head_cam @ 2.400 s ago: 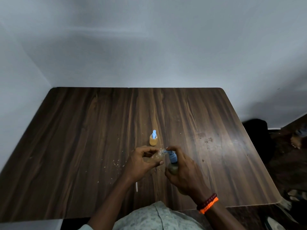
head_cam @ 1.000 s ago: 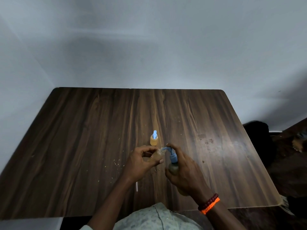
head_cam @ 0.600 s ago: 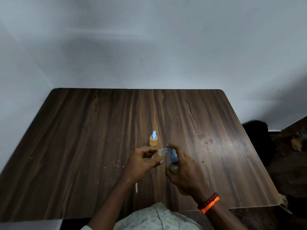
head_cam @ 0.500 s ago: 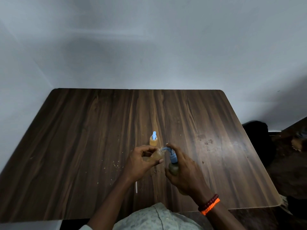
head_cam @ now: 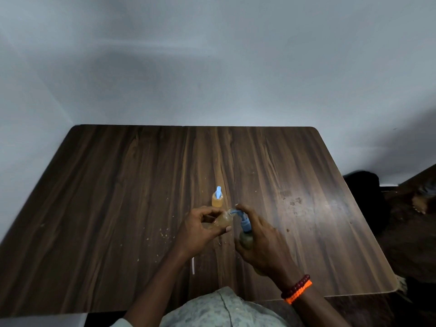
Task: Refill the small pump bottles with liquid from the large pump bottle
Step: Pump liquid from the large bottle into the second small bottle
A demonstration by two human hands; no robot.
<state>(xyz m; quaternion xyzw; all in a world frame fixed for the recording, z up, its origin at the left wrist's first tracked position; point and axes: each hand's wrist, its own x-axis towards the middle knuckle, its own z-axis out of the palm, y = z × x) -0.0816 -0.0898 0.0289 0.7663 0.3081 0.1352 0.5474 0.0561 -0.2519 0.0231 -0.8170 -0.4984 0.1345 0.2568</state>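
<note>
My left hand (head_cam: 199,228) grips a small clear bottle (head_cam: 223,220) of amber liquid, tilted with its mouth toward the right. My right hand (head_cam: 262,246) holds the large pump bottle (head_cam: 246,239), an olive body with a blue pump (head_cam: 244,220). The forefinger rests on top of the pump head. The blue spout touches the mouth of the small bottle. Just beyond the hands, a second small bottle (head_cam: 217,197) of amber liquid with a light blue pump stands upright on the dark wooden table (head_cam: 118,197).
A thin white stick (head_cam: 193,266) lies on the table near my left forearm. Small crumbs are scattered left of the hands. Pale walls close the table's far and left sides. A dark object (head_cam: 361,182) sits on the floor to the right.
Both hands keep their grip in the same spot. My right forefinger stays on the pump head. The view shifts only slightly.
</note>
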